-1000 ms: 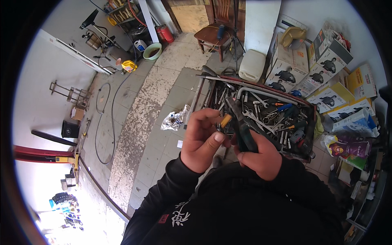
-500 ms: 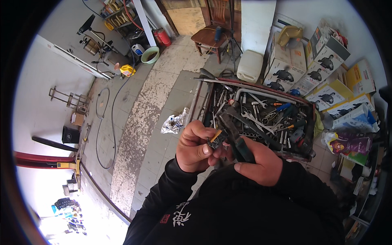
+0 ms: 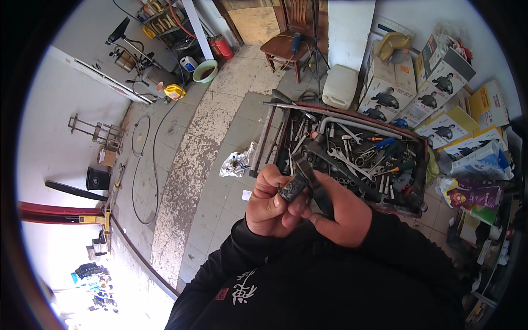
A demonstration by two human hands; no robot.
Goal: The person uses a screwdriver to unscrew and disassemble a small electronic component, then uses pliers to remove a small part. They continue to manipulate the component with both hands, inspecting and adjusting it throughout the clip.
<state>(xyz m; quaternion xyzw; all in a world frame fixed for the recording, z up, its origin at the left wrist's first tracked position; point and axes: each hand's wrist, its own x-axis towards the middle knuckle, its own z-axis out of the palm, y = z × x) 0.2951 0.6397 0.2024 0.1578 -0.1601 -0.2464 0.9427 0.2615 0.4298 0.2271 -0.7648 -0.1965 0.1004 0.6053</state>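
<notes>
My left hand pinches a small, dark, blocky part between thumb and fingers, in front of my chest. My right hand is wrapped round a pair of pliers with dark green handles. Their metal head points up and to the left, close beside the dark part. Whether the jaws touch the part I cannot tell. Just beyond both hands stands a red-framed tool tray full of wrenches, sockets and a hammer.
Several cardboard boxes and a white jerrycan stand behind the tray. A crumpled white bag lies on the floor left of it. Further off are a wooden chair, a green basin and a black hose.
The pliers have turned and sit more over the dark part. An orange-brown strip seen at the part earlier no longer shows. Both hands keep their holds.
</notes>
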